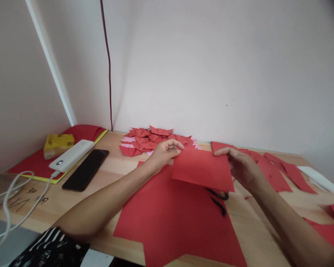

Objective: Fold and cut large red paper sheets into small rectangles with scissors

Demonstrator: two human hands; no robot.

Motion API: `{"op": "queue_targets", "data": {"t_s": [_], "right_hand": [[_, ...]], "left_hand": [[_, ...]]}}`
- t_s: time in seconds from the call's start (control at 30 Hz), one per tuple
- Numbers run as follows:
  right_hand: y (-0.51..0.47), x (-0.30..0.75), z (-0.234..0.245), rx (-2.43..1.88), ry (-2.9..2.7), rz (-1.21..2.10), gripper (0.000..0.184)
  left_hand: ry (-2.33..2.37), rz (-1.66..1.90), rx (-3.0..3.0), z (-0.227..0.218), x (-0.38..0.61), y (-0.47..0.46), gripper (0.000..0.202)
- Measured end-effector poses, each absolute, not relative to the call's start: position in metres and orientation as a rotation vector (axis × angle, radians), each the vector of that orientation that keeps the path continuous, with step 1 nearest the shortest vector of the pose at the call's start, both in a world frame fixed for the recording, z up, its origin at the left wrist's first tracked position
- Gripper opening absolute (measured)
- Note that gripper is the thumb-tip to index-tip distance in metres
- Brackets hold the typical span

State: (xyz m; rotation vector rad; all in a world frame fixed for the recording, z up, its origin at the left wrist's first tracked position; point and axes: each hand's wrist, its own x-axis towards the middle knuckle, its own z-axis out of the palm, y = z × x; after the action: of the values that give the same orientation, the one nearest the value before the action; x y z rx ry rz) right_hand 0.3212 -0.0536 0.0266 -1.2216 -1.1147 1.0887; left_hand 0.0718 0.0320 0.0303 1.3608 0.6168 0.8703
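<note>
My left hand (167, 152) pinches the upper left corner of a red paper sheet (202, 168). At its upper right edge, my right hand (239, 163) grips the same sheet between thumb and fingers. The sheet is held raised and tilted above larger red paper (172, 218) lying on the table. Black scissors (219, 207) rest on that larger paper, their handles showing and the rest hidden under the held sheet. Behind my left hand lies a pile of folded red paper shapes (147, 139) with some pink pieces among them.
On the left, a white power bank (71, 155) with a cable and a yellow packet (58, 144) lie on stacked red paper (30, 163). A black phone (86, 170) is beside them. Red paper pieces (272, 172) lie on the right of the wooden table (100, 209), against a white wall.
</note>
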Motion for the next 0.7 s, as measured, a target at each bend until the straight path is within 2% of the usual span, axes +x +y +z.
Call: {"op": "queue_targets", "data": {"t_s": [0.07,0.13,0.3,0.47,0.7], "right_hand": [[-0.053,0.32,0.029,-1.263,-1.114,1.084,0.048],[-0.053,0.318,0.032,-1.364,-1.222,1.027,0.053],[-0.058,0.31,0.037,-1.537,-1.624,0.787,0.049],[-0.062,0.301,0.036,-1.528,-1.802,0.719,0.049],[-0.06,0.308,0.039,-1.607,-1.466,0.577,0.039]], "left_hand": [[0.642,0.87,1.452,0.032,0.071,0.032,0.012],[0.656,0.844,1.522,0.033,0.071,0.032,0.011],[0.604,0.776,1.666,0.034,0.072,0.029,0.011],[0.581,0.775,1.666,0.038,0.074,0.021,0.011],[0.605,0.761,1.444,0.042,0.074,0.019,0.034]]}}
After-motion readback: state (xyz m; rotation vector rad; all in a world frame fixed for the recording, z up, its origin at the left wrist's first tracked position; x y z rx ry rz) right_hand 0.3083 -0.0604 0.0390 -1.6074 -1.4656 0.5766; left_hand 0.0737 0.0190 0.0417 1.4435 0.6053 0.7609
